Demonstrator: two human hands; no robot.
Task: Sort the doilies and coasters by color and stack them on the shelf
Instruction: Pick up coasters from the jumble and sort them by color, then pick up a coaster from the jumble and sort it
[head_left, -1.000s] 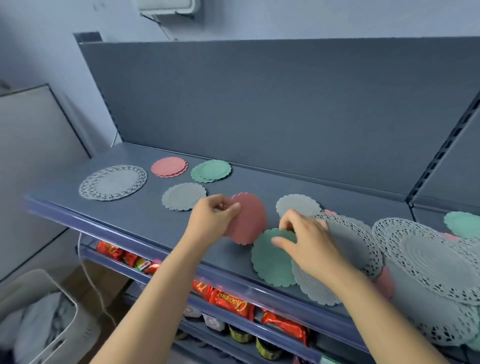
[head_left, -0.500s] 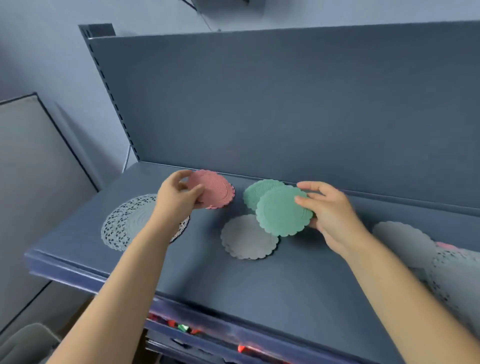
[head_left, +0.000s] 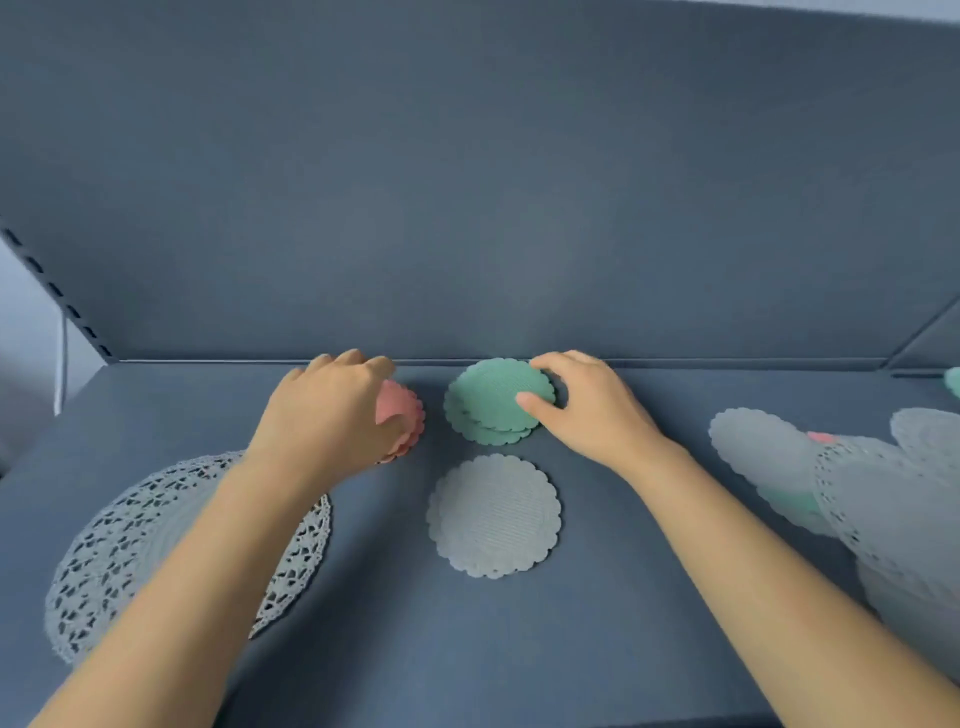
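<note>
On the shelf (head_left: 467, 649), the left hand (head_left: 332, 410) lies over the pink stack (head_left: 402, 415) with bent fingers; whether it grips the stack cannot be told. Just beside it, the right hand (head_left: 587, 410) pinches the green stack (head_left: 488, 400), thumb on top and fingers at the far rim. A white coaster (head_left: 493, 514) lies in front of the green stack. A lace doily (head_left: 104, 561) lies under the left forearm, and a mixed pile (head_left: 883, 493) is at the right

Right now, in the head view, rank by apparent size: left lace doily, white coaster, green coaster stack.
1. lace doily
2. white coaster
3. green coaster stack: farther back, so 2 versus 3 is unsure
</note>
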